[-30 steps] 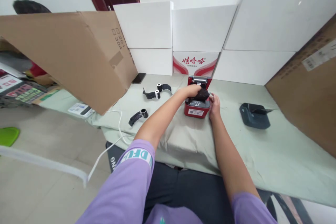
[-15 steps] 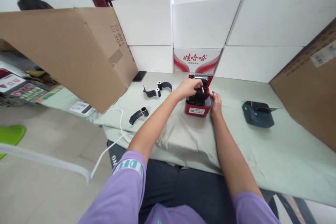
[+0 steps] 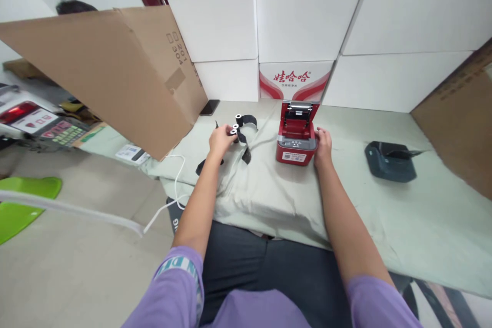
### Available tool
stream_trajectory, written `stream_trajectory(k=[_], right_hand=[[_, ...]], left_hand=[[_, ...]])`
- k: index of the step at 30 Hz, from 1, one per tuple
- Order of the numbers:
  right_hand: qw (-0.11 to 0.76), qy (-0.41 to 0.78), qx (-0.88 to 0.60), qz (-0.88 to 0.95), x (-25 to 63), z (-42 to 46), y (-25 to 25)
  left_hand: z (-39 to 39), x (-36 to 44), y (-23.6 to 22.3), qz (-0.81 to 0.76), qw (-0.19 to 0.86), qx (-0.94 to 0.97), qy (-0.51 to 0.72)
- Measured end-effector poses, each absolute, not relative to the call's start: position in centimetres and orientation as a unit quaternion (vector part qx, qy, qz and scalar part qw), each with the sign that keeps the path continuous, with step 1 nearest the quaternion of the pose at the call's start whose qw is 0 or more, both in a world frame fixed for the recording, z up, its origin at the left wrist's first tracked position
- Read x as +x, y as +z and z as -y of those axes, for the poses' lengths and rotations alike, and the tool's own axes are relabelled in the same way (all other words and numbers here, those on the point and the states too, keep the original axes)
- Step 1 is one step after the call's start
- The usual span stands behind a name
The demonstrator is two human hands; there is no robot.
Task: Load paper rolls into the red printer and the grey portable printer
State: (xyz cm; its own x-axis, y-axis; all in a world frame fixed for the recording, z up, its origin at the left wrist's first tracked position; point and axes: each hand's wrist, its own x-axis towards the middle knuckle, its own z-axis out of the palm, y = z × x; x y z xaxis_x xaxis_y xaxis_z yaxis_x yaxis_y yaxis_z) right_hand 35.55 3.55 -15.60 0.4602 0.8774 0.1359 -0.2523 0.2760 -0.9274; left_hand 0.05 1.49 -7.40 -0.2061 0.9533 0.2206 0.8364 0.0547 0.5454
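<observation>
In the head view, taking the open red printer as the hub of a clock, the left hand is at nine o'clock, thumb and fingers pinching a black roll with a white core, a dark strip trailing from this group of rolls toward the near side. Just beyond it are a second roll and a third roll, whose strip curls to the right. Another dark strip lies at eight o'clock, partly hidden by the left forearm. The right hand is at three o'clock, its bent fingers close together against the printer's right side; whether they grip it, I cannot tell. The printer stands upright on the pale green cloth, lid raised at the back, its red inside showing. At twelve o'clock, behind it, is a white box with red lettering. A dark blue-grey device sits between three and four, well apart. Between nine and ten lie a black phone and, farther out, a brown carton; a white cable bends at eight.
</observation>
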Motion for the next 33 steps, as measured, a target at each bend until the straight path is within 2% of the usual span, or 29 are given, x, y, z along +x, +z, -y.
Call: stream_trajectory(k=[5,11,18,20,23,25,28,31,33], right_hand=[[0.721,0.399,-0.456,0.337,35.7,-3.7,-15.7],[0.724,0.4,-0.452,0.334,35.7,-3.8,-15.8],[0.722,0.408,-0.454,0.326,35.8,-4.0,-15.8],[0.72,0.404,-0.459,0.329,35.8,-4.0,-15.8],[0.718,0.398,-0.464,0.332,35.7,-4.0,-15.8],[0.719,0.397,-0.463,0.332,35.7,-4.0,-15.8],[0.72,0.399,-0.463,0.329,35.7,-4.0,-15.8],[0.719,0.401,-0.465,0.325,35.7,-3.9,-15.7],[0.72,0.402,-0.465,0.323,35.7,-3.8,-15.6]], left_hand=[[-1.5,0.1,-7.2,-0.746,0.075,0.621,0.229],[-4.4,0.6,-5.1,-0.725,0.029,0.643,0.245],[-9.3,1.3,-3.7,-0.712,0.112,0.686,0.101],[-9.6,1.2,-3.0,-0.699,0.1,0.692,0.152],[-9.1,1.5,-1.4,-0.651,0.09,0.681,0.323],[-8.4,2.2,-0.4,-0.607,0.142,0.643,0.444],[-6.7,4.2,0.9,-0.518,0.312,0.566,0.561],[-4.7,6.4,1.6,-0.424,0.477,0.508,0.578],[-3.4,7.7,1.7,-0.377,0.546,0.495,0.561]])
